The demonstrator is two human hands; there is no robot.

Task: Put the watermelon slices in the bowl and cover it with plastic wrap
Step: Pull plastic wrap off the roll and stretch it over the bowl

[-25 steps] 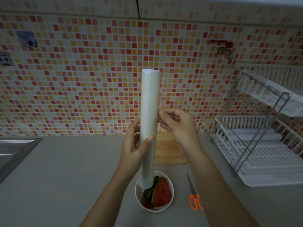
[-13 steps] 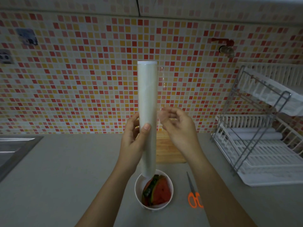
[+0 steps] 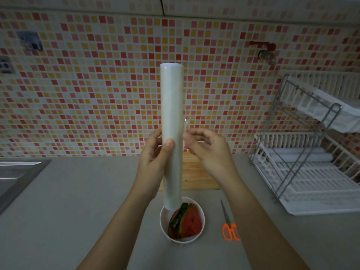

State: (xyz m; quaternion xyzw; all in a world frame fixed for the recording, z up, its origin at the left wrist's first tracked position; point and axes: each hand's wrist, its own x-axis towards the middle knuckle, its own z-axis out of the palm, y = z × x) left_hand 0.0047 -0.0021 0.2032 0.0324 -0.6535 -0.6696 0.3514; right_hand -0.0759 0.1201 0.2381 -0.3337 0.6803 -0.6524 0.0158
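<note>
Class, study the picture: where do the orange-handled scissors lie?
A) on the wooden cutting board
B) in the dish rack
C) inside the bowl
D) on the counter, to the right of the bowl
D: the scissors lie flat on the grey counter, just right of the white bowl holding the watermelon slices.

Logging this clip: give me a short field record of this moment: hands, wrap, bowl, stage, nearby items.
left hand: grips the plastic wrap roll upright
right hand: fingertips at the roll's right side, seemingly pinching a loose film edge
bowl: white, on the counter, holds watermelon slices, uncovered
stage: slices in, wrap not yet on
nearby: orange scissors right of bowl; cutting board behind; dish rack far right
</note>
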